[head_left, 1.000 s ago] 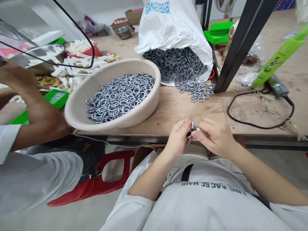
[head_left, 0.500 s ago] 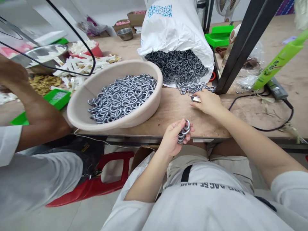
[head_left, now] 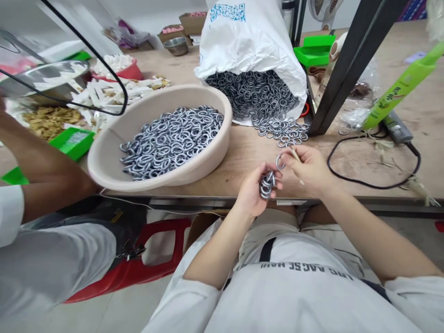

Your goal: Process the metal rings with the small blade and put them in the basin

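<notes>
Several grey metal-looking rings [head_left: 266, 186] lie bunched in my left hand [head_left: 255, 192], its fingers curled round them above the table's front edge. Close beside it on the right, my right hand [head_left: 308, 169] pinches a single ring [head_left: 280, 162] at its fingertips. A thin pale strip [head_left: 295, 155] sticks out between the right fingers; what it is I cannot make out. Loose rings [head_left: 282, 131] are spread on the table just beyond the right hand, in front of a white sack [head_left: 255, 41] on its side, full of the same rings.
A wide beige basin [head_left: 227, 125] holding many rings stands left of my hands. A black metal post [head_left: 347, 74] rises at the right, near a black cable [head_left: 331, 162] and a bright green packet [head_left: 398, 95]. At far left is a co-worker's arm [head_left: 41, 152].
My right hand has drawn back from the sack's mouth towards my left hand, bringing a ring. More loose rings now show on the table where it was. My left hand has barely moved.
</notes>
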Action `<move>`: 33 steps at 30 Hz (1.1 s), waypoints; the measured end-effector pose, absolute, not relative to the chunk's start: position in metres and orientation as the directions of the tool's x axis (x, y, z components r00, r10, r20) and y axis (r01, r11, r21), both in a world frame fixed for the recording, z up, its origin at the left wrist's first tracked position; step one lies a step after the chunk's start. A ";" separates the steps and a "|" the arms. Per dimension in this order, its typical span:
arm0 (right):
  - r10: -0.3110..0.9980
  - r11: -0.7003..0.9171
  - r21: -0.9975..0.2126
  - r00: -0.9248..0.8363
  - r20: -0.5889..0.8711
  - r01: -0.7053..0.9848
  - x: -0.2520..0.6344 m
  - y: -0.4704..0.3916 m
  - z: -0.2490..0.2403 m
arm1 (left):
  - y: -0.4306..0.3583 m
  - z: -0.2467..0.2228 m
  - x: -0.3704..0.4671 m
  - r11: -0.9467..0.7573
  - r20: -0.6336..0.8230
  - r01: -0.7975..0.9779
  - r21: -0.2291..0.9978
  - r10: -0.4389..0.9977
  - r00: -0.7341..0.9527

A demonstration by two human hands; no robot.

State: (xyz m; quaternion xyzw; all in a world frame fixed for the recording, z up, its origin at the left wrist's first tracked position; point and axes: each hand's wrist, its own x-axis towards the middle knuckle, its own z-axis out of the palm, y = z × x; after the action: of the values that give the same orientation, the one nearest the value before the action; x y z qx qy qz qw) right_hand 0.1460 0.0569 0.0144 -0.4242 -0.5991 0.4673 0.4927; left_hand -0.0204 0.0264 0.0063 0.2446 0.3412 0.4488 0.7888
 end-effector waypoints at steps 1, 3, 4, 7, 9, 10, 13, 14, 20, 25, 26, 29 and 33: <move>0.972 0.160 -0.987 -0.170 0.161 -0.022 0.142 0.046 0.013 | 0.024 0.006 -0.015 0.504 -0.319 -0.518 0.692 0.856 0.407; 0.978 0.114 -0.992 -0.170 0.122 -0.059 0.138 0.031 0.011 | 0.019 0.006 -0.009 0.538 -0.317 -0.454 0.710 0.820 0.476; 0.980 0.118 -0.992 -0.159 0.123 -0.041 0.138 0.027 0.010 | 0.016 0.007 -0.007 0.546 -0.315 -0.427 0.721 0.807 0.499; 0.967 0.216 -0.975 -0.150 0.206 0.050 0.142 0.021 0.012 | 0.008 0.012 -0.006 0.535 -0.298 -0.422 0.732 0.808 0.508; 0.943 0.314 -0.942 -0.149 0.296 0.118 0.144 0.018 0.016 | 0.004 0.016 -0.006 0.500 -0.287 -0.441 0.745 0.838 0.465; 0.931 0.356 -0.922 -0.140 0.337 0.150 0.145 0.016 0.019 | 0.002 0.018 -0.006 0.477 -0.283 -0.443 0.759 0.854 0.436; 0.922 0.385 -0.901 -0.126 0.366 0.198 0.145 0.012 0.025 | -0.003 0.022 -0.003 0.428 -0.270 -0.425 0.797 0.883 0.383; 0.929 0.367 -0.909 -0.137 0.345 0.198 0.145 0.011 0.027 | -0.004 0.023 -0.002 0.423 -0.269 -0.421 0.802 0.886 0.378; 0.875 0.479 -0.716 -0.209 0.437 0.508 0.155 0.001 0.032 | -0.006 0.027 0.002 0.397 -0.266 -0.434 0.809 0.905 0.332; 0.807 0.576 -0.495 -0.355 0.473 0.651 0.159 -0.009 0.032 | -0.007 0.026 0.004 0.373 -0.276 -0.423 0.826 0.922 0.273; 0.803 0.581 -0.483 -0.362 0.474 0.655 0.159 -0.010 0.032 | -0.008 0.026 0.005 0.373 -0.279 -0.421 0.827 0.922 0.269; 0.798 0.587 -0.481 -0.367 0.478 0.651 0.158 -0.010 0.033 | -0.009 0.026 0.006 0.367 -0.280 -0.425 0.827 0.926 0.255; 0.852 0.523 -0.601 -0.348 0.392 0.604 0.164 -0.001 0.028 | -0.012 0.026 0.006 0.357 -0.263 -0.427 0.831 0.928 0.263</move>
State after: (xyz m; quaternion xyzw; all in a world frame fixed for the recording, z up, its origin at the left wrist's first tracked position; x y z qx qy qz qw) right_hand 0.1635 -0.0014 0.0281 -0.4542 -0.8012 0.1792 0.3460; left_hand 0.0061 -0.0119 0.0259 0.3226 0.3884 0.4663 0.7264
